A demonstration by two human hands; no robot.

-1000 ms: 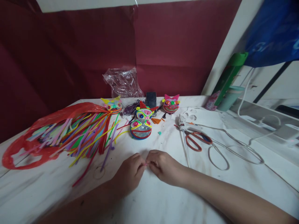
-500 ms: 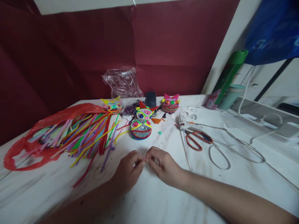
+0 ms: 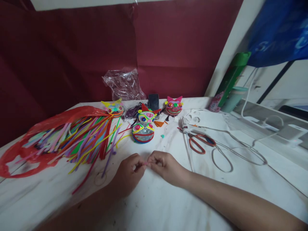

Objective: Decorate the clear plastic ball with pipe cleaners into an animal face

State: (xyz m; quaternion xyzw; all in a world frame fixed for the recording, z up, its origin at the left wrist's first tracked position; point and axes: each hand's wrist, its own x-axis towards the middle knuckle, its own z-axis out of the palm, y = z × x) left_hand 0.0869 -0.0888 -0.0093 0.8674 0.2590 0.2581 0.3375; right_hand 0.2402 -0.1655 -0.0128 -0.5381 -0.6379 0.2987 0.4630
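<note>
My left hand (image 3: 131, 173) and my right hand (image 3: 166, 166) meet fingertip to fingertip over the white table. Both are closed in a pinch on a small pink piece (image 3: 145, 163), mostly hidden by the fingers; it looks like a bit of pipe cleaner. Just beyond them stands a lion-head ornament (image 3: 143, 132) with a silver mouth, with a red-eared lion head (image 3: 147, 116) behind it. To the left, a red plastic bag (image 3: 45, 119) spills many coloured pipe cleaners (image 3: 84, 141).
On the right lie orange-handled scissors (image 3: 199, 143), a white glue gun (image 3: 185, 124) and looping cable (image 3: 228, 130). At the back are a pink-eared lion head (image 3: 173, 107), a phone (image 3: 153, 102), a yellow-eared lion head (image 3: 115, 109) and a clear plastic bag (image 3: 125, 84).
The view has shifted slightly, so the things on the table sit a little further left. Both hands keep their pinch on the pink piece, with little change of pose.
</note>
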